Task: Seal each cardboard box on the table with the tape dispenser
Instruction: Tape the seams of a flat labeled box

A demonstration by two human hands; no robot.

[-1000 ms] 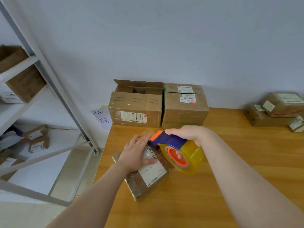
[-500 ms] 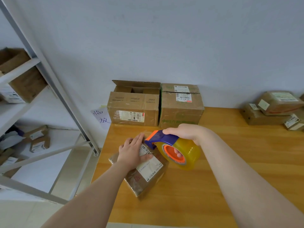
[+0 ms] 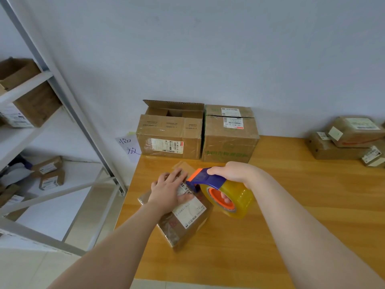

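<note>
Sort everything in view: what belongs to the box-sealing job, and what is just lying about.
Job: tape dispenser in right hand; small box under left hand; open-flapped box; closed box beside it; parcels at far right.
Lying about: metal shelf rack; boxes on its shelves; handwritten note.

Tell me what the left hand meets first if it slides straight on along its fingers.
The left hand, flat on the small box, would probably pass just left of the tape dispenser and first meet the open box by the wall; depth is unclear.
</note>
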